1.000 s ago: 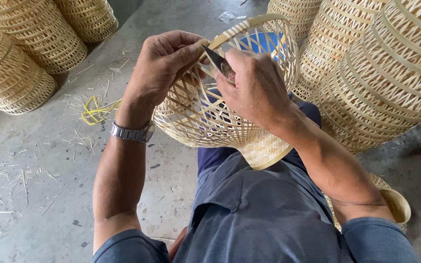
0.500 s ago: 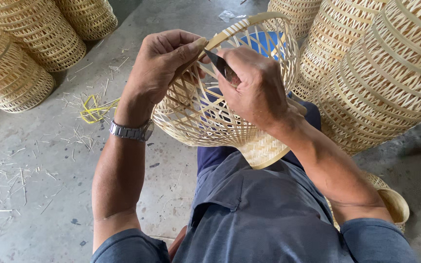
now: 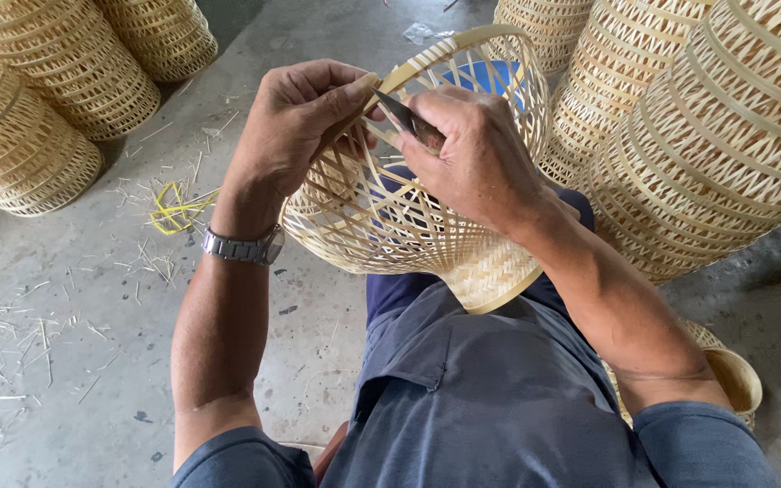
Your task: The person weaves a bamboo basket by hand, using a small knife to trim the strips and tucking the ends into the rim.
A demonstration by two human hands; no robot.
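Two bare hands work at the rim of a pale, open-weave bamboo basket [image 3: 390, 226] resting on its side in a seated person's lap. Left hand [image 3: 296, 117] pinches the rim strip between thumb and fingers; right hand [image 3: 472, 154] is closed around a small dark-bladed knife [image 3: 399, 113], its tip at the rim beside the left thumb. Stacks of finished woven bamboo baskets [image 3: 707, 136] stand close by on a grey concrete floor [image 3: 65, 361] scattered with bamboo slivers [image 3: 174, 206].
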